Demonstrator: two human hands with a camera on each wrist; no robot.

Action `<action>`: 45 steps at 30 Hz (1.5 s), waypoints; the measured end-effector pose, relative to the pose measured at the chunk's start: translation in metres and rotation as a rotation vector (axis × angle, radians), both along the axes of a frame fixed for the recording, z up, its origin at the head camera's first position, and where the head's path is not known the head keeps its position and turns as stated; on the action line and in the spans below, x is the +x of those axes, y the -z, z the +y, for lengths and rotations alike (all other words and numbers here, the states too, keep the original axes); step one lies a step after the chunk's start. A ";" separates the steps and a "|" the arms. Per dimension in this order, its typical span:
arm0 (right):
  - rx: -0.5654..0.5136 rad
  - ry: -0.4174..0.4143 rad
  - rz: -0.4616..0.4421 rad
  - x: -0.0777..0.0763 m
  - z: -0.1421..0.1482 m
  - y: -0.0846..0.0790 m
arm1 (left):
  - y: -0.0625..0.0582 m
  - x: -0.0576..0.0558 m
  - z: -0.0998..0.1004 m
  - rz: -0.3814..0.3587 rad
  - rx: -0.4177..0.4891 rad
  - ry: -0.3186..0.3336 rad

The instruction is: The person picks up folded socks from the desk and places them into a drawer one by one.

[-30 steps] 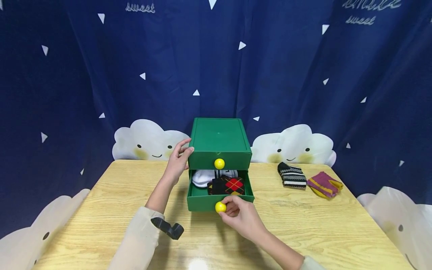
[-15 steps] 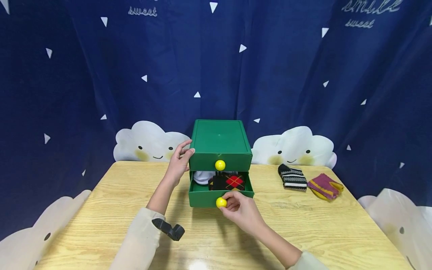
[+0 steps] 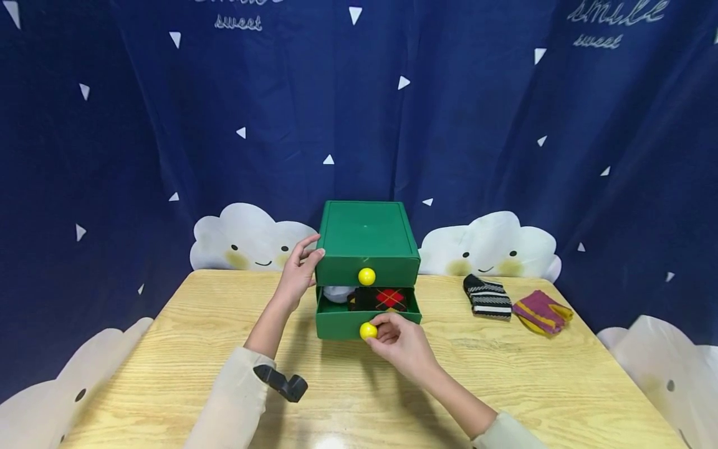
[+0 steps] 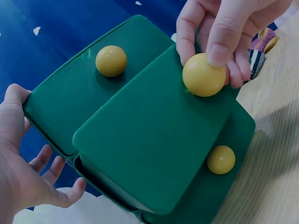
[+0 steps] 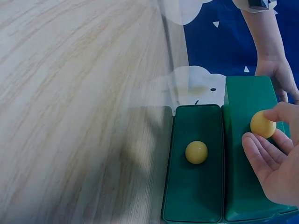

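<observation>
A green chest of drawers with round yellow knobs stands in the middle of the table. Its middle drawer is partly pulled out; inside lie a white sock and a black argyle sock with red diamonds. My right hand pinches this drawer's yellow knob between thumb and fingers. At the chest's upper left side, my left hand rests with loosely spread fingers against the edge. Below the pulled-out drawer, the bottom drawer is closed, seen in both wrist views and hidden in the head view.
On the table's right lie a black-and-white striped sock and a purple-and-yellow sock. A dark blue curtain with white clouds hangs behind the wooden table. A black mount sits at the left sleeve.
The right hand has moved away from me with the knob, and the middle drawer has slid further into the chest, covering more of the socks. The left hand keeps its place on the chest.
</observation>
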State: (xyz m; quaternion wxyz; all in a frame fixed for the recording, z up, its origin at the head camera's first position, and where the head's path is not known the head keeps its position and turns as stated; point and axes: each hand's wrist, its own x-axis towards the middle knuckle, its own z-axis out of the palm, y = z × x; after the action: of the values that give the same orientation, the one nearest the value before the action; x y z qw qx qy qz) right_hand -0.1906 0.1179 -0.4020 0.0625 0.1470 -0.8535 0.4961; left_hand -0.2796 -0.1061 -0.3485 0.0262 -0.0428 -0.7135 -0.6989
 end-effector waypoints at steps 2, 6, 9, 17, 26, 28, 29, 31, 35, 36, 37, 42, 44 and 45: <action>-0.012 0.003 -0.008 -0.002 0.000 -0.001 | 0.000 0.000 0.000 0.003 -0.001 -0.002; -0.036 0.013 -0.023 -0.005 -0.001 -0.001 | 0.000 0.000 0.000 0.001 -0.008 -0.002; -0.058 0.016 -0.024 -0.007 -0.002 -0.002 | 0.001 -0.001 0.000 -0.002 -0.010 -0.003; -0.078 0.031 -0.020 -0.015 -0.005 -0.004 | 0.001 0.000 0.000 0.000 -0.012 0.003; -0.115 0.069 -0.020 -0.028 -0.009 -0.002 | 0.001 0.000 0.000 0.005 -0.008 0.012; -0.122 0.082 -0.028 -0.030 -0.010 -0.003 | 0.000 0.001 0.001 0.005 0.001 0.014; -0.121 0.084 -0.024 -0.031 -0.010 -0.003 | 0.000 0.001 0.001 0.002 0.007 0.015; -0.119 0.092 -0.014 -0.033 -0.011 -0.003 | -0.002 0.002 0.001 -0.007 0.019 0.021; -0.114 0.110 -0.004 -0.038 -0.012 0.000 | -0.009 0.007 0.001 -0.023 0.019 0.027; -0.119 0.118 -0.011 -0.040 -0.012 0.000 | -0.011 0.008 0.002 -0.025 0.017 0.026; -0.119 0.123 -0.011 -0.041 -0.013 0.000 | -0.012 0.009 0.002 -0.027 0.015 0.024; -0.137 0.140 -0.026 -0.045 -0.014 0.002 | -0.010 0.006 0.001 -0.031 0.027 0.019; -0.148 0.140 -0.030 -0.046 -0.014 0.002 | -0.007 0.003 0.001 -0.024 0.026 0.021; -0.154 0.139 -0.034 -0.046 -0.014 0.002 | -0.005 0.002 0.000 -0.019 0.025 0.020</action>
State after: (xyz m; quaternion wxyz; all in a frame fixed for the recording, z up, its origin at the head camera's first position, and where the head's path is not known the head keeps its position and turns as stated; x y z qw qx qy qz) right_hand -0.2368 0.1035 -0.4044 0.0934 0.0737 -0.8217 0.5573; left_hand -0.2773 -0.1057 -0.3430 0.0128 -0.0431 -0.7044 -0.7083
